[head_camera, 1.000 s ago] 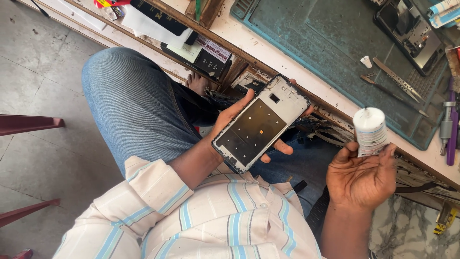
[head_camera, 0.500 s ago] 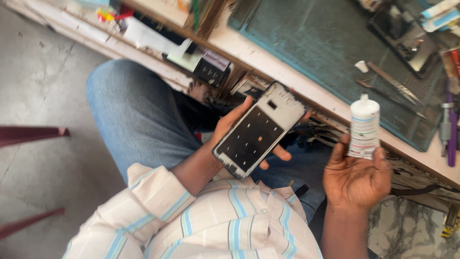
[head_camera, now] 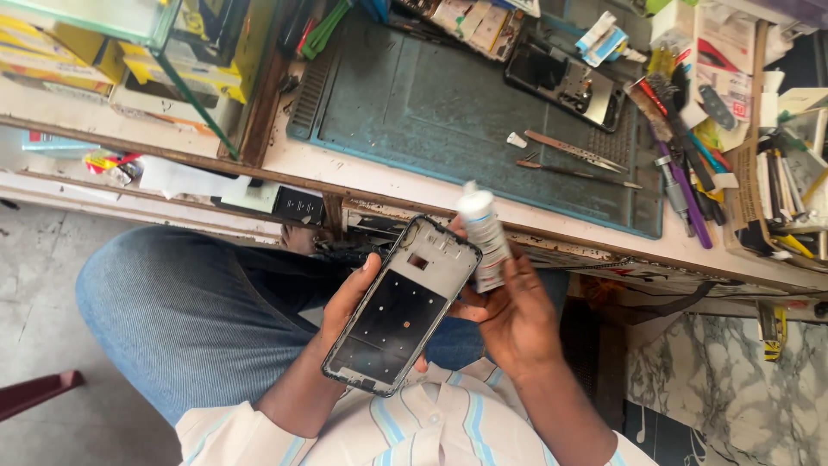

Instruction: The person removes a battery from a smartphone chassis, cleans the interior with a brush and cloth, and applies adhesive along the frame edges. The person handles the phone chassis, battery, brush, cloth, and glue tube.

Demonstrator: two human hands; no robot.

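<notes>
1. The phone frame [head_camera: 402, 318] lies across the left hand [head_camera: 345, 315], over the lap, just below the bench edge. Its long axis runs from 7 o'clock, near the shirt, up to 1 o'clock, where the camera cutout end points toward the bench.
2. The left hand cups the frame from beneath; the thumb presses its left rim, and fingertips curl out at the right rim. Most of the palm is hidden under the frame.
3. The right hand [head_camera: 513, 315] wraps a small white tube [head_camera: 483, 233], fingers closed around its lower half. The tube stands nearly upright, tilted slightly toward 11 o'clock, just beside the frame's top corner; whether they touch I cannot tell.
4. The frame is a thin dark rectangle with rounded corners, a pale grey upper plate and a matt black lower panel.
5. At 12 o'clock a worn teal mat [head_camera: 448, 103] covers the bench, with metal tweezers [head_camera: 573, 154] on it at 1 o'clock.
6. The tube's tip is blurred, and its print unreadable.
</notes>
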